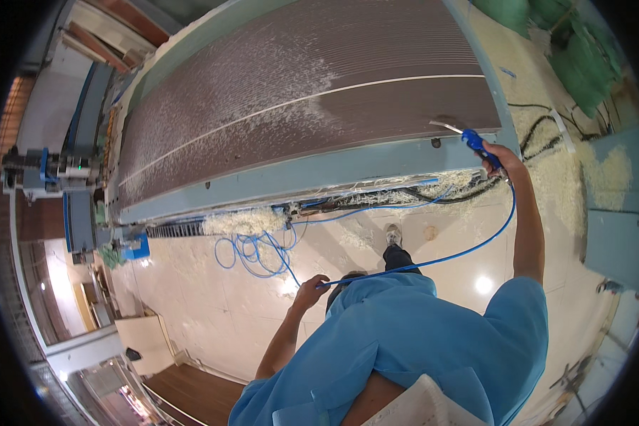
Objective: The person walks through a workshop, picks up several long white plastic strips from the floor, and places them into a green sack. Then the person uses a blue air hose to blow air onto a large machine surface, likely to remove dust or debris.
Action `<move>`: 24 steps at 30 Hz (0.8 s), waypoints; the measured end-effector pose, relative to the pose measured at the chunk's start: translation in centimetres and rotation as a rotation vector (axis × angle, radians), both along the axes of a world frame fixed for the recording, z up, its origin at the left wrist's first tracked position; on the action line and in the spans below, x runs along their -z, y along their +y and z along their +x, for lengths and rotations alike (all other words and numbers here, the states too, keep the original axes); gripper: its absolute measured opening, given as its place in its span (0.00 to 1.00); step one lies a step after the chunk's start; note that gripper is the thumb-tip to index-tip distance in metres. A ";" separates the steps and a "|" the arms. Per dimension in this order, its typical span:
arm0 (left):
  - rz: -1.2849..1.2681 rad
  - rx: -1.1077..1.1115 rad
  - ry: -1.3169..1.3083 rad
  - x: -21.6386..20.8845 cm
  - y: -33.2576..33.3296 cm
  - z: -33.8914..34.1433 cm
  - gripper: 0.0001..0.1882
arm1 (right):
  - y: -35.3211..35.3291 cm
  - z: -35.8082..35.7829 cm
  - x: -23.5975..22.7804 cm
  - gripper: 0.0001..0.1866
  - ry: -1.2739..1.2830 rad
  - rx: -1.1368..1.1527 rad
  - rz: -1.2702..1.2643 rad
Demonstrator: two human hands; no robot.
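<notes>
My right hand is wrapped round a blue air blow gun with a thin metal nozzle. The nozzle points left over the near right corner of a brown machine bed, where shavings lie scattered, thickest toward the middle and left. A blue air hose hangs from the gun's handle and curves across in front of me to my left hand. The fingers of that hand are closed round the hose at hip height. Beyond it, the hose runs into loose coils below the bed's front edge.
Pale shavings are heaped along the cable track under the bed's front rail. A machine head stands at the bed's left end. Green sacks and black cables lie at the right. My shoe is on the tiled floor.
</notes>
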State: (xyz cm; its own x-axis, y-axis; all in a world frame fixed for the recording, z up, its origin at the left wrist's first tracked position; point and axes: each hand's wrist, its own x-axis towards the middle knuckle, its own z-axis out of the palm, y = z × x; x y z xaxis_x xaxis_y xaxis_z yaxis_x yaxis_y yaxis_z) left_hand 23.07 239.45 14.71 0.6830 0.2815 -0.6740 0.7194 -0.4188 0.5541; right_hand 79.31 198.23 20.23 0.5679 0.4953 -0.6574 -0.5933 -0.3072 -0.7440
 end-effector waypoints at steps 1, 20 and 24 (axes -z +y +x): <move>0.015 -0.024 -0.046 -0.1 -0.3 -0.4 0.14 | 1.3 0.2 0.2 0.26 -0.012 -0.082 -0.040; 0.025 -0.420 -0.047 -1.9 -5.1 -6.2 0.13 | 28.6 11.0 3.7 0.19 0.174 0.106 0.340; 0.072 -0.438 0.002 -0.7 -5.9 -10.1 0.12 | 31.2 5.6 2.3 0.22 0.052 -0.177 0.171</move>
State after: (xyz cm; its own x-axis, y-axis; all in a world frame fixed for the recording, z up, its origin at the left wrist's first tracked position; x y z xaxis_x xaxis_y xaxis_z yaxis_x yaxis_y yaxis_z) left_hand 12.99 233.55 15.41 0.4871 0.5902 -0.6437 0.8388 -0.1111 0.5330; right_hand 84.87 229.48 17.91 0.4300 0.6905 -0.5817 -0.5802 -0.2823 -0.7640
